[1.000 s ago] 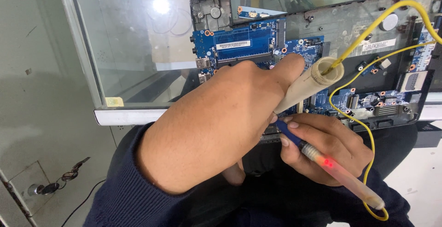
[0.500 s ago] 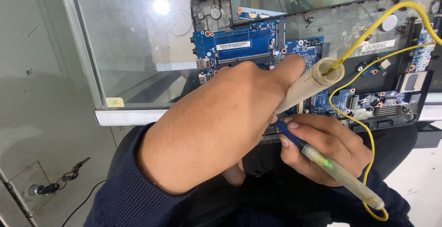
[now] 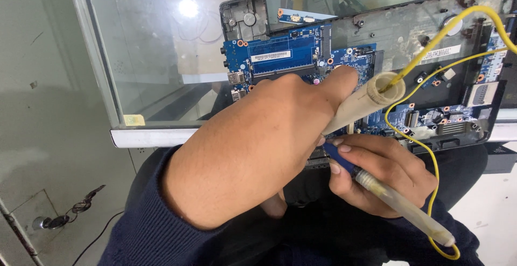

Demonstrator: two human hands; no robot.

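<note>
Gripping pale probes [image 3: 362, 107], left hand [image 3: 253, 153] and right hand [image 3: 385, 171] test the blue laptop motherboard [image 3: 285, 56]; next contact demands steady tips.

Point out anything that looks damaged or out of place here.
The grey laptop chassis looks scuffed and grimy around its screw posts. A loose black plastic cover lies tilted on the glass table. The blue motherboard itself shows no obvious damage.

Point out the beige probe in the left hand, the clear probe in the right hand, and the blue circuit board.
beige probe [image 3: 366, 103], head view, upper barrel.
clear probe [image 3: 401, 206], head view, mid barrel.
blue circuit board [image 3: 285, 56], head view, upper middle.
</note>
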